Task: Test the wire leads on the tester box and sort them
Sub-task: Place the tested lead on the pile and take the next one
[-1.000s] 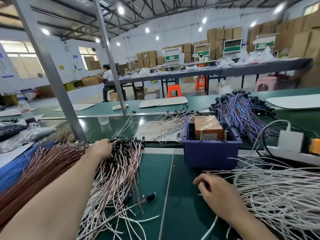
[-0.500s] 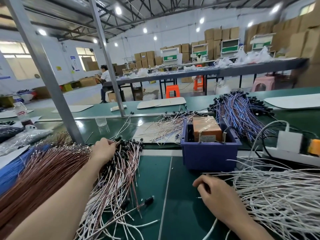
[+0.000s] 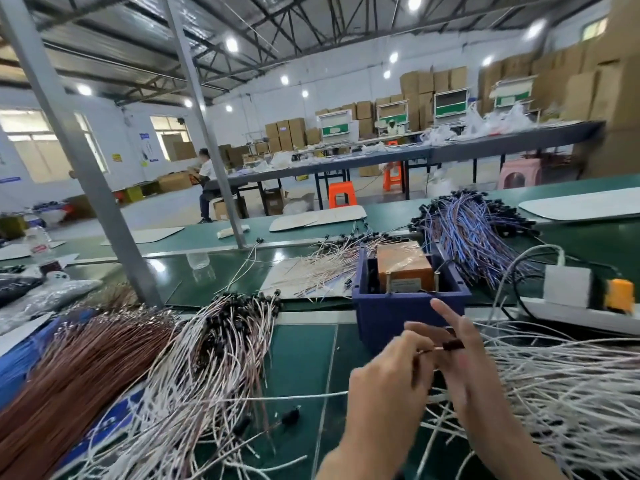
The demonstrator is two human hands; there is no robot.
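Hands: at a green workbench (image 3: 301, 358), the left hand (image 3: 388, 386) and right hand (image 3: 464, 368) meet over one wire lead (image 3: 446, 345).
Left hand: fingers curled, pinching the lead's thin wire; a white strand trails off to the left from under the hand.
Right hand: grips the lead's black-capped end, forefinger raised straight; the frame is blurred here.
Tester box: the orange tester box (image 3: 403, 268) sits inside a blue bin (image 3: 408, 306), just behind the hands.
In the way: the bin's front wall stands between the hands and the box.
Right side: a spread of white leads (image 3: 571, 393) lies under and beside the right wrist.
Left side: a heap of black-capped leads (image 3: 214, 341) lies beside a bundle of brown wires (image 3: 69, 375).
Behind the bin: more leads lie fanned on a white card (image 3: 294, 275); blue-violet leads (image 3: 474, 244) are piled to the right.
Far right: a power strip (image 3: 581, 311) carries a white adapter (image 3: 568, 285) and an orange plug (image 3: 620, 294).
Frame: two grey posts (image 3: 86, 168) rise from the bench.
Background: a seated person (image 3: 207, 181), orange stools (image 3: 341, 199), stacked cartons (image 3: 287, 133).
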